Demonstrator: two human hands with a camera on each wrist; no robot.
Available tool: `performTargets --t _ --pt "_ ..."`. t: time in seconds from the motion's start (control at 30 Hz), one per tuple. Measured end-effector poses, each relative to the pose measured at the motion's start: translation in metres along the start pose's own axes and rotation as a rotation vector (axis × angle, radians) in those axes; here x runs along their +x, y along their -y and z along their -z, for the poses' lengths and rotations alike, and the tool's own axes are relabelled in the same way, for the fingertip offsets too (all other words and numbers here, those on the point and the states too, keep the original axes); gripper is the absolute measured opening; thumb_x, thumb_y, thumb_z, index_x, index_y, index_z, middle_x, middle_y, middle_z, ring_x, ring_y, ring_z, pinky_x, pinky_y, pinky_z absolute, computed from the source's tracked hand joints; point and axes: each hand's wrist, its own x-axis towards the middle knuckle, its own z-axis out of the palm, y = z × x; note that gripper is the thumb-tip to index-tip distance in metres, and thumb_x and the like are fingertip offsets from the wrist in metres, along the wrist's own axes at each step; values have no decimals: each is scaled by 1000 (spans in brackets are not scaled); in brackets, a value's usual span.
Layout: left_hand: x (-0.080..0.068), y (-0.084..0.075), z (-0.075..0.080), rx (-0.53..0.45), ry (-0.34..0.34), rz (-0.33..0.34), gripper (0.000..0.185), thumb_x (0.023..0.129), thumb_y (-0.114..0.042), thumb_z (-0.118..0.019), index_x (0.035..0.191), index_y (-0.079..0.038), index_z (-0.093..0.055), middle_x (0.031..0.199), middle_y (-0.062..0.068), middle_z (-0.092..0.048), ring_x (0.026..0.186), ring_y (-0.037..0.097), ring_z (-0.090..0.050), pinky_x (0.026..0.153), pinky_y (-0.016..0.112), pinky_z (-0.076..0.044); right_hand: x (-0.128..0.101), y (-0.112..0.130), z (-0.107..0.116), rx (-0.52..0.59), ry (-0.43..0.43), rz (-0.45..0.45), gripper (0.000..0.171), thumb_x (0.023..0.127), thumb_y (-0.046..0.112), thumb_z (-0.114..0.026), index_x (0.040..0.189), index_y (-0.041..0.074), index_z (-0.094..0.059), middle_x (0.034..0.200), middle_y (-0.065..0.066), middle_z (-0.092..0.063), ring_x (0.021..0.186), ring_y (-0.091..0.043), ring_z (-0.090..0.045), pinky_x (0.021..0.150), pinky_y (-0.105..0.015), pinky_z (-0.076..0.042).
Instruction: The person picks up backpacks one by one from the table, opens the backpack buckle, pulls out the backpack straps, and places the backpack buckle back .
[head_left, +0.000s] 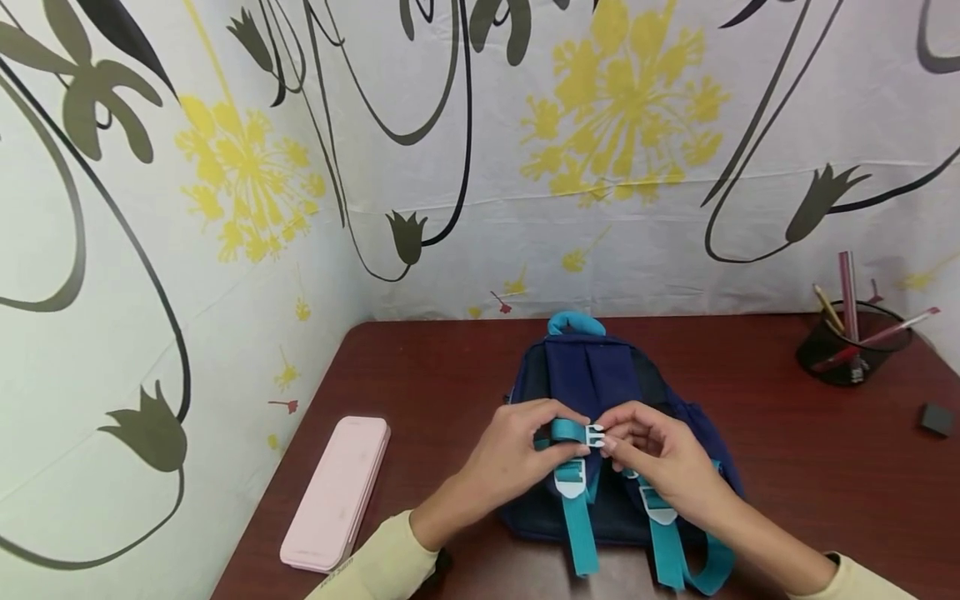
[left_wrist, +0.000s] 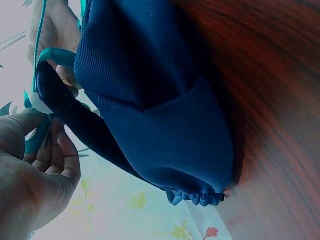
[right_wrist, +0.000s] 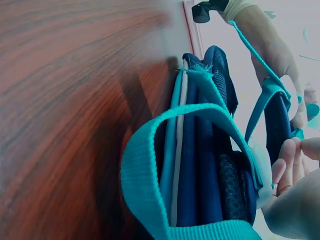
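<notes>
I see 2 teal straps (head_left: 579, 533) hanging nearest. Above them, my left hand (head_left: 517, 458) pinches the teal chest strap (head_left: 564, 431); my right hand (head_left: 660, 458) pinches the white buckle (head_left: 596, 435). The navy backpack (head_left: 592, 375) lies flat on the table (head_left: 450, 375), the pen cup (head_left: 851, 342) beyond.

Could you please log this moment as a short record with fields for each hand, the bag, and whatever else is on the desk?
left hand: left hand pinches the teal chest strap at the white buckle
right hand: right hand pinches the other side of that buckle
bag: navy backpack lies flat on the table, teal shoulder straps up
left of bag: pink pencil case, apart from the bag
far right: black mesh pen cup holding pens; small dark eraser
</notes>
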Motion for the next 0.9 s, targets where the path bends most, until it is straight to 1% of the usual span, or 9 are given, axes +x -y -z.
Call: performTargets --t 0.17,0.3,0.47,0.53,0.67,0.8,0.9 --pt "-1 0 -1 15 0 4 23 97 -31 -79 118 -26 -75 112 -14 -76 86 -6 -61 69 22 -57 -2 1 0 -2 -6 -52 19 106 11 -65 119 -2 -66 95 0 -74 79 -20 -70 69 -32 -61" --pt "-1 1 -2 9 -1 3 22 97 -30 -79 118 -26 -75 113 -14 -76 86 -5 -61 69 22 -57 -1 0 -1 -11 2 -37 21 105 10 -66 122 -1 -65 96 1 -73 77 -21 -68 67 -33 -60" --pt "-2 1 -2 -16 -8 -1 19 97 -27 -79 116 -23 -74 114 -12 -77 91 -6 -65 75 21 -60 0 -4 -4 -26 -1 6 26 103 8 -67 129 2 -63 92 0 -69 69 -21 -59 62 -34 -52" --pt "-2 1 -2 -18 -11 -2 19 97 -27 -79 115 -22 -74 113 -11 -77 91 -6 -65 76 21 -60 1 -5 -5 -38 -5 15 25 103 7 -68 127 3 -64 90 -1 -68 68 -21 -58 61 -34 -51" --pt "-2 2 -2 -22 -14 2 19 96 -28 -79 113 -21 -74 111 -10 -77 90 -6 -64 75 23 -61 2 -2 -6 -67 -15 3 20 102 9 -70 121 4 -67 89 -1 -67 67 -20 -58 60 -32 -50" --pt "-2 3 -3 -18 -17 -7 19 97 -27 -79 114 -21 -74 109 -10 -76 87 -5 -63 73 24 -60 4 0 -7 -89 -20 -18 23 101 12 -72 123 7 -69 87 -1 -66 66 -19 -58 60 -31 -49" --pt "-2 3 -2 -7 -23 -14 19 96 -26 -80 114 -21 -75 107 -9 -76 86 -4 -62 72 24 -60 5 -1 -7 -106 -21 -12 22 100 13 -73 122 9 -70 84 0 -63 65 -18 -56 58 -31 -48"
